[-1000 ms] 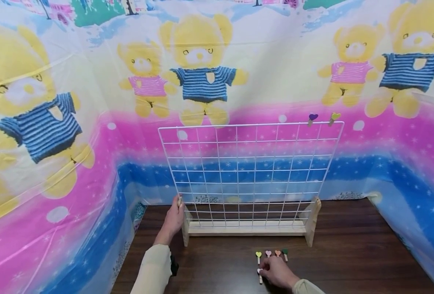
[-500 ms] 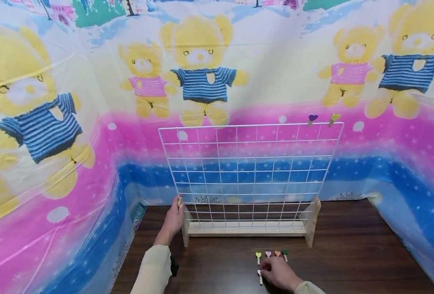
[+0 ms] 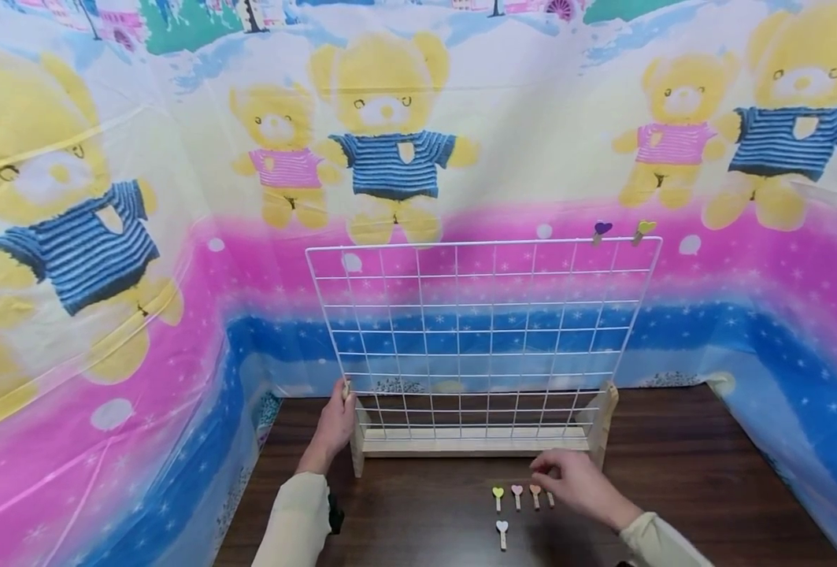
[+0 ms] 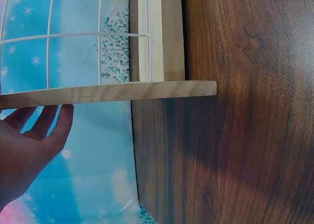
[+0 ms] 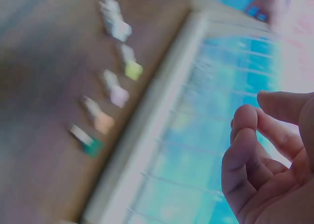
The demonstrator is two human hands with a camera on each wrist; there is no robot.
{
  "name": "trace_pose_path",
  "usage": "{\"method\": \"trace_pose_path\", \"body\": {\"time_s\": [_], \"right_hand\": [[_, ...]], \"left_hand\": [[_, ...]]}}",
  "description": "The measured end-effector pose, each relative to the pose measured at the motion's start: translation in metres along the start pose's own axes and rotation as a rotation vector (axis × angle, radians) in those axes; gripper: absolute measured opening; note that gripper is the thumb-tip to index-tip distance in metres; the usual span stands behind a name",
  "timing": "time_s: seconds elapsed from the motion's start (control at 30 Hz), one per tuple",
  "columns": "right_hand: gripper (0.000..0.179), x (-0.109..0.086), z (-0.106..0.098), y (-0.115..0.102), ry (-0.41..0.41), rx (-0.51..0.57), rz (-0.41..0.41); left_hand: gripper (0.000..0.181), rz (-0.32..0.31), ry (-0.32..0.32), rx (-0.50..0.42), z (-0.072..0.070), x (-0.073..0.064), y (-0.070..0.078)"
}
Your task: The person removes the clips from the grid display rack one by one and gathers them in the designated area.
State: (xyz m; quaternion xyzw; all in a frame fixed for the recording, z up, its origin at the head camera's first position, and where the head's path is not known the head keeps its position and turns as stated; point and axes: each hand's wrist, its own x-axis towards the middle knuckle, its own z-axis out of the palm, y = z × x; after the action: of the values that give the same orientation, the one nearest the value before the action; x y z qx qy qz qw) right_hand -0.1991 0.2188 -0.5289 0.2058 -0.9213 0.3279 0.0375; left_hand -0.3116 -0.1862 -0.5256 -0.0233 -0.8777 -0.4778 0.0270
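Note:
My left hand (image 3: 333,421) grips the left wooden upright (image 4: 108,93) of a stand that holds a white wire grid (image 3: 471,331). In the left wrist view its fingertips press the upright's outer side. My right hand (image 3: 579,482) hovers over the table in front of the stand's right end, fingers loosely bent, thumb apart, holding nothing. It partly covers the row of heart-topped clothespins: yellow (image 3: 498,494), pink (image 3: 517,491), orange (image 3: 535,491) and a green clothespin (image 5: 91,147). Nearer me lies a white-heart clothespin (image 3: 502,528).
A purple-heart clothespin (image 3: 602,228) and a yellow-green-heart clothespin (image 3: 646,228) sit on the grid's top wire, toward the right. The dark wood table (image 3: 701,465) is bordered by a hanging bear-print cloth (image 3: 531,157) at the back and sides.
My right hand has left the white-heart clothespin, moving up and to the right past the row. That clothespin stays on the table in full view. My left hand has not moved.

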Motion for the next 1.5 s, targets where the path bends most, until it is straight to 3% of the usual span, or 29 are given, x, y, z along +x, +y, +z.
{"method": "trace_pose_path", "body": {"time_s": [0.37, 0.67, 0.9, 1.1, 1.33, 1.43, 1.5], "right_hand": [[0.009, 0.002, -0.092, -0.045, 0.063, 0.010, 0.030], [0.011, 0.009, -0.144, -0.066, 0.225, -0.076, -0.125], [0.012, 0.020, -0.177, -0.084, 0.315, -0.136, -0.170], [0.018, 0.038, -0.213, -0.104, 0.464, -0.131, -0.199], [0.026, 0.066, -0.250, -0.118, 0.637, -0.071, -0.127], [0.029, 0.077, -0.258, -0.121, 0.657, -0.053, -0.111], [0.033, 0.084, -0.260, -0.124, 0.624, -0.049, -0.089]], "left_hand": [[0.043, 0.001, 0.000, 0.018, 0.001, -0.001, -0.001], [0.041, -0.006, 0.005, -0.003, 0.000, 0.000, 0.003], [0.043, 0.000, -0.003, -0.006, 0.000, -0.001, 0.003], [0.043, -0.002, 0.001, -0.003, 0.000, -0.001, 0.003], [0.042, 0.005, 0.004, 0.006, 0.000, 0.000, 0.002], [0.042, 0.001, -0.001, 0.001, 0.000, -0.001, 0.001], [0.042, 0.000, -0.001, -0.002, -0.001, -0.001, 0.002]]}}
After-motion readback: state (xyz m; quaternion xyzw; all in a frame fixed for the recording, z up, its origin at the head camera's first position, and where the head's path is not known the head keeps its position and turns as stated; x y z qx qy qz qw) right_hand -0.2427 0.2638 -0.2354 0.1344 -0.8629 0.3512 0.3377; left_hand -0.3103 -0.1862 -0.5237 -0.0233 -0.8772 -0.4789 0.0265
